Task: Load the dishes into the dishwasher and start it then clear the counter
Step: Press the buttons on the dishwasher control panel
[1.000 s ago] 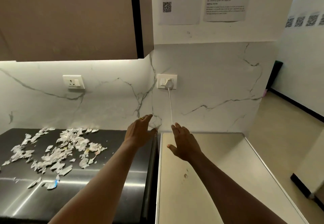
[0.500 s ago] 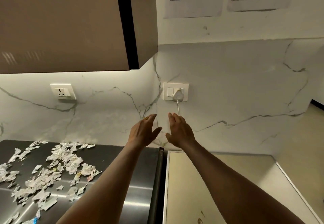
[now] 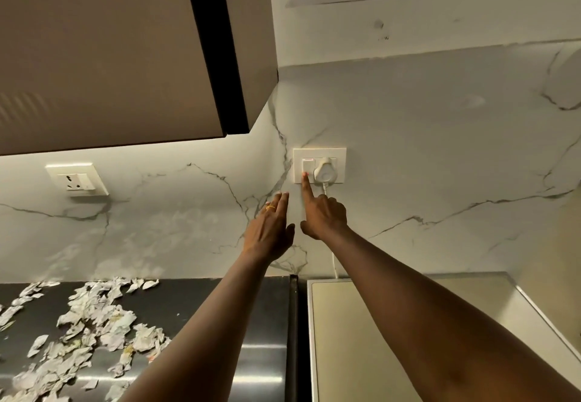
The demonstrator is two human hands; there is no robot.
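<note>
White rocker switch (image 3: 307, 166) beside the white plug (image 3: 325, 172): your right hand (image 3: 323, 216) presses it with 1 finger, gripping nothing; left hand (image 3: 270, 228) flat, empty.

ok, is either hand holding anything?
Nothing held. Right hand touches the white wall rocker switch with one straight fingertip; left hand hovers open, empty.
</note>
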